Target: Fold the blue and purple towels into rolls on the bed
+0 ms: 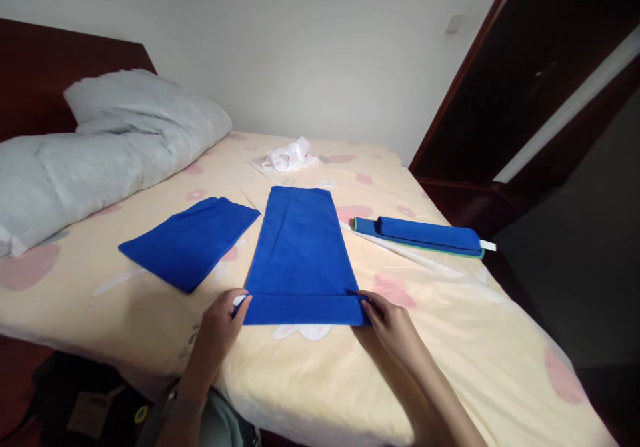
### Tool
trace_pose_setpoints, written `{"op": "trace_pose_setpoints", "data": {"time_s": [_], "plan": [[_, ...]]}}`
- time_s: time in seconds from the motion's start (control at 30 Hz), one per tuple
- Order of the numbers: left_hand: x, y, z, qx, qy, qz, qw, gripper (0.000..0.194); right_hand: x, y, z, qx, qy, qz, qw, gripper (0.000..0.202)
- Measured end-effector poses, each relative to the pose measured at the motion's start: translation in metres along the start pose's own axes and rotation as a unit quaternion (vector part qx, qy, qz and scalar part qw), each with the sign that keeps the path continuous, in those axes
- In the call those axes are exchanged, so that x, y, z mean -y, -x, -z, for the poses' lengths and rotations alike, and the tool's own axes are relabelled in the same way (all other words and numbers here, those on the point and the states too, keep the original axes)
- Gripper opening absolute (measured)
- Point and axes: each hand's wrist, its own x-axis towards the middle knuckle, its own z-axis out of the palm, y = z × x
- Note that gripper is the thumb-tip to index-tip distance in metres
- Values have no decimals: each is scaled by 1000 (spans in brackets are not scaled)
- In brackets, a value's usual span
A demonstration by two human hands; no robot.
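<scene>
A long blue cloth (pixel 304 247) lies flat on the bed, its near end folded over in a straight band. My left hand (pixel 227 315) pinches the left corner of that band, beside a small white tag. The right corner is gripped between the thumb and fingers of my right hand (pixel 385 314). To the left lies another blue cloth (pixel 190 242), spread flat and slanted. On the right rests a folded blue bundle (pixel 429 234) with green edging and a white tag at its right end.
The bed (pixel 310 394) has a cream patterned sheet. A crumpled white plastic bag (pixel 291 155) sits near the wall. A grey quilt (pixel 115 140) is heaped at the left by the dark headboard (pixel 70 57). A black bag (pixel 65 394) is below the near left edge.
</scene>
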Motion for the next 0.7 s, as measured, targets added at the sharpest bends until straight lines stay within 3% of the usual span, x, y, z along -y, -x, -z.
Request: {"op": "trace_pose_setpoints", "data": {"time_s": [0.1, 0.23, 0.33, 0.53, 0.7], "plan": [[0, 5, 4, -4, -3, -7, 1000, 20, 2, 5, 5, 22, 10, -11, 1000, 37], [9, 13, -3, 54, -4, -49, 997, 20, -5, 8, -1, 57, 50, 9, 997, 33], [16, 16, -7, 80, -6, -50, 996, 21, -14, 7, -6, 46, 66, 30, 996, 31], [21, 14, -4, 68, 22, -45, 996, 21, -21, 5, -7, 28, 88, 44, 995, 34], [22, 15, 3, 43, 20, -41, 998, 21, -7, 11, 1, -12, 202, 99, 974, 33]]}}
